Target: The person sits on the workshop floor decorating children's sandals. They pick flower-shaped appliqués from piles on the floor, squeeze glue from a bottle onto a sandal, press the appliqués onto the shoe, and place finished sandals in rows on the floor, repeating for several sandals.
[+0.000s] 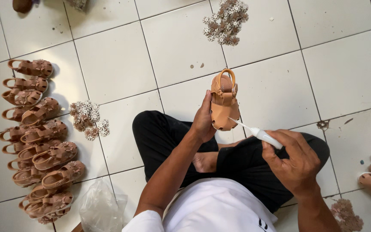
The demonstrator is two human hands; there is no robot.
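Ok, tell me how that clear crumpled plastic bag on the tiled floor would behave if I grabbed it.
The clear crumpled plastic bag looks thin and wrinkled, so it would probably be floppy and collapse in a grip. It seems nearly empty, so likely very light and easy to slide across the glossy white floor tiles. Rolling seems unlikely given its slumped shape.

A single head-worn view is aimed steeply down, close above the crossed legs (237, 159) on the tiled floor (117, 64).
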